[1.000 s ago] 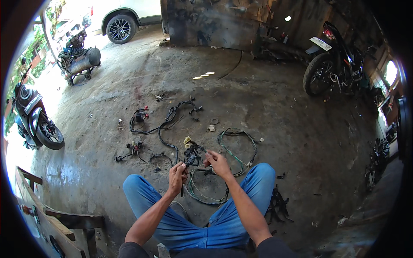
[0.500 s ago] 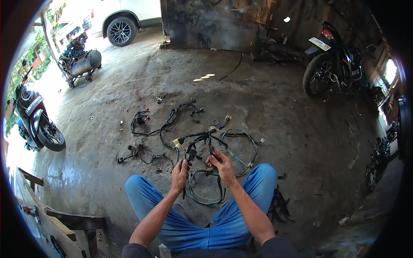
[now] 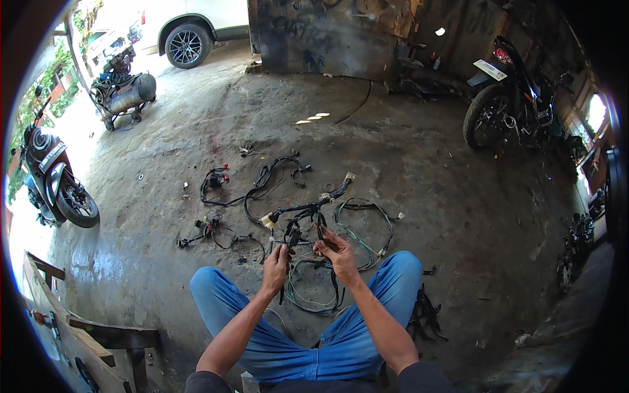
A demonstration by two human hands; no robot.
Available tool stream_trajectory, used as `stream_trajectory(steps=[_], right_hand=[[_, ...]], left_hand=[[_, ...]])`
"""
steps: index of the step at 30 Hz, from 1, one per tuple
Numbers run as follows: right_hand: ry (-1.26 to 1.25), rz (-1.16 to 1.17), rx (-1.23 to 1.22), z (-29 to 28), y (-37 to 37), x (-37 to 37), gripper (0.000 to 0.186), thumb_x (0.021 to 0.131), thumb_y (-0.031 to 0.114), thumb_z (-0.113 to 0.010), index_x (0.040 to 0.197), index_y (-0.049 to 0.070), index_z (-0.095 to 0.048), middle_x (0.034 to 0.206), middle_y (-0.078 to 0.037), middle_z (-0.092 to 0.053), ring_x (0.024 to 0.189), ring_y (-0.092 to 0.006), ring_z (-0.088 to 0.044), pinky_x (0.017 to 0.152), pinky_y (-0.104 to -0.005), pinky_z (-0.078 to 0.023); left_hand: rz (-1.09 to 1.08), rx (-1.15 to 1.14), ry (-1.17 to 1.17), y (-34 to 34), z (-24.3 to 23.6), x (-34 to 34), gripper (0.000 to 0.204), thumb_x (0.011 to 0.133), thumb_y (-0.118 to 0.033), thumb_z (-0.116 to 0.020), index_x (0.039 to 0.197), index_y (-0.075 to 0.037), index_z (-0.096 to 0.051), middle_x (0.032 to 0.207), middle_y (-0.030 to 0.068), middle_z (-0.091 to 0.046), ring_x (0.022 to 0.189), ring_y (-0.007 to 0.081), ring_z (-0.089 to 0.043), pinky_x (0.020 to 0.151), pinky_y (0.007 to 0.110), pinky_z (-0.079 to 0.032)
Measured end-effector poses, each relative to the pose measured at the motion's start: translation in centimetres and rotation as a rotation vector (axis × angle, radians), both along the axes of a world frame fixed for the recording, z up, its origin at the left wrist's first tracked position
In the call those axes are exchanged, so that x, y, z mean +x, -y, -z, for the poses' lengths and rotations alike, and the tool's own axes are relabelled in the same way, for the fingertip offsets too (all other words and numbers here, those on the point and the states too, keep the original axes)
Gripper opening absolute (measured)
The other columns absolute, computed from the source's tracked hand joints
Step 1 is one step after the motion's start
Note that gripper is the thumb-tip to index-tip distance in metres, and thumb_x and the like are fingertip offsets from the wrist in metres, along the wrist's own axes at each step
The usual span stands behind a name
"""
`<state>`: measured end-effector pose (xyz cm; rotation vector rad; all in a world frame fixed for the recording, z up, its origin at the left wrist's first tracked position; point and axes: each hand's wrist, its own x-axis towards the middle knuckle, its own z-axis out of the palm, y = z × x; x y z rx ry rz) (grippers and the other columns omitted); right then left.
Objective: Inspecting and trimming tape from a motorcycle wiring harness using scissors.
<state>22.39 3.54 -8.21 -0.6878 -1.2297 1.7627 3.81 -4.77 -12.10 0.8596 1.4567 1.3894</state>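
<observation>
A black-wrapped wiring harness (image 3: 301, 208) with several branches spreads on the floor in front of my knees. My left hand (image 3: 275, 267) is closed round one branch, just below a black connector (image 3: 294, 236). To its right, my right hand (image 3: 338, 254) pinches another branch between thumb and fingers. One cream connector (image 3: 267, 221) sits at the harness's left end, and a second cream connector (image 3: 349, 177) at its upper right tip. Loops of thin green and pale wires (image 3: 295, 281) lie under and around my hands. My fingers partly hide the gripped branches.
More cable bundles lie at the left, one with red connectors (image 3: 223, 171). Black scraps (image 3: 427, 314) rest beside my right knee. A wooden bench (image 3: 118, 335) stands at lower left. Farther off are a scooter (image 3: 56, 177), an air compressor (image 3: 128, 93), a motorcycle (image 3: 508, 105) and a white car (image 3: 196, 23).
The harness's left end with its cream connector has shifted slightly left and down. Both hands keep their holds in nearly the same places.
</observation>
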Motion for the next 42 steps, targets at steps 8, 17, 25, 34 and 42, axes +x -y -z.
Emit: stream_trajectory(steps=[8, 17, 25, 34, 42], right_hand=[[0.063, -0.052, 0.058, 0.5, 0.5, -0.2, 0.043, 0.100, 0.009, -0.064, 0.143, 0.009, -0.057, 0.094, 0.000, -0.068, 0.083, -0.0082, -0.058, 0.075, -0.0250, -0.047], [-0.082, 0.070, -0.002, -1.4, -1.2, 0.3, 0.040, 0.101, 0.011, -0.062, 0.141, 0.010, -0.059, 0.096, -0.003, -0.068, 0.082, -0.0099, -0.057, 0.074, -0.0256, -0.047], [-0.399, 0.153, -0.111, -6.0, -6.2, 1.9, 0.041, 0.103, 0.009, -0.057, 0.144, 0.008, -0.055, 0.097, -0.006, -0.065, 0.081, -0.0134, -0.057, 0.075, -0.0294, -0.048], [-0.368, 0.259, -0.168, -4.7, -6.9, 4.2, 0.044, 0.104, 0.013, -0.057, 0.147, 0.012, -0.052, 0.094, -0.001, -0.063, 0.079, -0.0107, -0.054, 0.075, -0.0290, -0.048], [-0.375, 0.350, -0.296, -3.3, -6.3, 3.5, 0.040, 0.104, 0.014, -0.058, 0.143, 0.013, -0.055, 0.089, 0.002, -0.064, 0.082, -0.0086, -0.060, 0.072, -0.0295, -0.049]], left_hand=[[0.093, -0.049, 0.034, -0.2, 0.0, 0.2, 0.039, 0.109, -0.042, -0.046, 0.102, -0.007, -0.060, 0.069, -0.0074, -0.040, 0.054, 0.0025, -0.033, 0.048, 0.022, -0.027], [0.269, -0.062, 0.194, 0.0, -1.0, 0.6, 0.045, 0.108, -0.046, -0.045, 0.104, -0.005, -0.061, 0.078, -0.0025, -0.048, 0.067, 0.0062, -0.044, 0.059, 0.025, -0.039], [0.547, -0.115, -0.218, 1.1, -1.5, 0.2, 0.052, 0.107, -0.048, -0.045, 0.108, 0.001, -0.062, 0.093, 0.0095, -0.068, 0.088, 0.0194, -0.064, 0.078, 0.037, -0.050], [-0.106, 0.083, -0.693, 0.5, -5.1, -1.6, 0.048, 0.102, -0.042, -0.058, 0.079, 0.000, -0.058, 0.058, 0.0140, -0.048, 0.051, 0.0218, -0.046, 0.051, 0.038, -0.037], [-0.040, 0.167, -0.933, 1.8, -4.4, -0.4, 0.051, 0.094, -0.043, -0.070, 0.066, -0.003, -0.054, 0.051, 0.0143, -0.045, 0.042, 0.0284, -0.045, 0.046, 0.041, -0.037]])
